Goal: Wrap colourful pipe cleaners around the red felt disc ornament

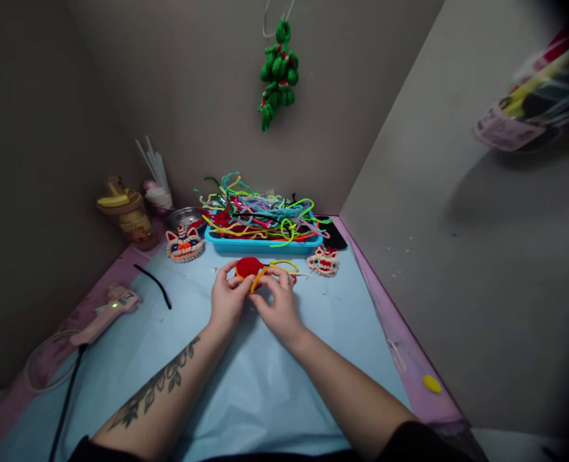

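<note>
Over the middle of the blue-covered table, my left hand (229,296) is closed around the left side of a round red fuzzy piece (249,267). My right hand (280,304) pinches a yellow-orange pipe cleaner (258,280) that lies along the lower edge of the red piece. A yellow loop (287,264) of the same kind of stem sticks out to the right, behind my right fingers. The fingertips of both hands nearly meet, and they partly hide the underside of the piece. Two lion-face pipe-cleaner crafts lie beyond, one left (185,245) and one right (323,262).
A blue tray (265,246) heaped with colourful pipe cleaners stands at the back. Left are a pink glue gun (108,312) with a cord, a black stem (154,286), a metal bowl (184,217) and a cup (133,218). A phone-like black slab (335,235) lies back right.
</note>
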The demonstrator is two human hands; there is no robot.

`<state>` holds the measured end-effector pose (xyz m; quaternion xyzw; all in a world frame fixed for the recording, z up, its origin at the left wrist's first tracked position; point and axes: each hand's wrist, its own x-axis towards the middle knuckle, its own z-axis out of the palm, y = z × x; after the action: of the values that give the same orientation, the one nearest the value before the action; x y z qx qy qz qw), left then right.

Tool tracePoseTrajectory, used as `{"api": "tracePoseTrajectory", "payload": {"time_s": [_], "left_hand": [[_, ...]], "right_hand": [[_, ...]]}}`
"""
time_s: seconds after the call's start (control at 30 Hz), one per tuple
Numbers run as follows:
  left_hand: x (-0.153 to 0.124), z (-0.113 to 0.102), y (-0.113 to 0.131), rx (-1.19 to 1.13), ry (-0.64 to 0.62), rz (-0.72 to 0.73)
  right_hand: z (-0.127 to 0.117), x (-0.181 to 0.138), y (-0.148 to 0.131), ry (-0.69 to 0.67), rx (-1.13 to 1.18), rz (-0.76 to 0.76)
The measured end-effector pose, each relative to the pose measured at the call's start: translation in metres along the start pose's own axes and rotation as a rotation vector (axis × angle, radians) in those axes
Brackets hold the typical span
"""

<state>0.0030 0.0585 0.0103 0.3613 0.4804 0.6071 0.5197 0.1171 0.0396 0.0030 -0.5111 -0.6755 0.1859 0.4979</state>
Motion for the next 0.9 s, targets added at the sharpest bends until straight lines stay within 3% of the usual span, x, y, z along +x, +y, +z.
{"api": "tracePoseTrajectory", "payload": {"time_s": [0.13,0.3,0.53,0.73,0.83,0.9], "left_hand": [[0.000,0.000,-0.003,-0.007,-0.042,-0.013],[0.000,0.000,-0.005,-0.039,-0.052,-0.036],[-0.002,0.002,-0.006,0.007,-0.080,-0.034],[-0.007,0.010,0.000,-0.023,-0.117,-0.072],[-0.008,0.010,0.000,-0.036,-0.119,-0.093],[-0.006,0.008,-0.001,-0.030,-0.088,-0.112]], "right_hand": [[-0.002,0.000,0.002,0.038,-0.016,-0.046],[0.002,0.001,0.002,0.041,0.067,0.000],[-0.004,0.010,0.004,0.077,0.385,0.143],[-0.012,0.029,0.031,0.265,0.701,0.373],[-0.012,0.030,0.037,0.211,0.770,0.444],[-0.012,0.027,0.034,0.147,0.690,0.415]]}}
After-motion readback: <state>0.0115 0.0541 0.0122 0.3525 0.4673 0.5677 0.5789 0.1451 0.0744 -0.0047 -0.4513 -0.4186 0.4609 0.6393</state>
